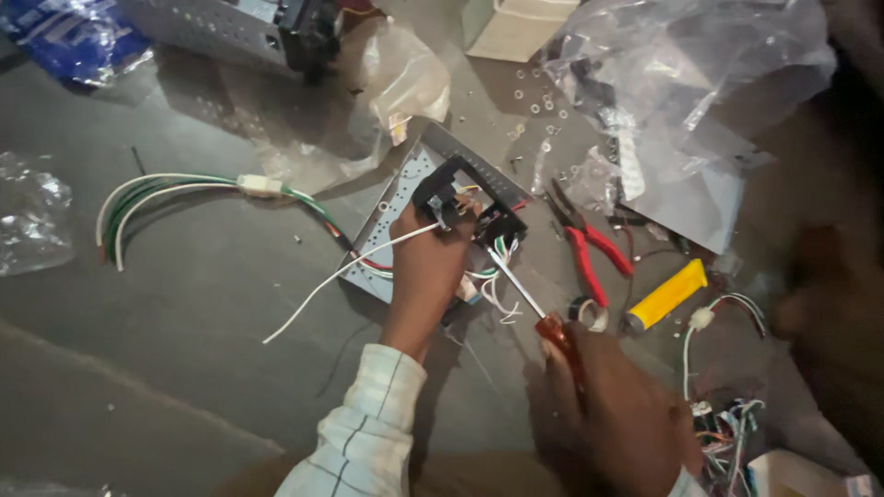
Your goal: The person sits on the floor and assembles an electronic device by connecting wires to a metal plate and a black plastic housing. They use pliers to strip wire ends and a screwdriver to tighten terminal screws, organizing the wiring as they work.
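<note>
On the grey table [184,304], a perforated metal chassis [405,184] is lying flat among plastic bags. Left hand [428,271] is steadying the black socket block [465,207] at its middle, fingers [440,219] pinching a white wire [341,276]. Right hand [622,414] is gripping a red-handled screwdriver [534,308], fingers wrapped tight, tip apparently working a terminal screw. Judging by this, careful, square pressure is being called for next.
</note>
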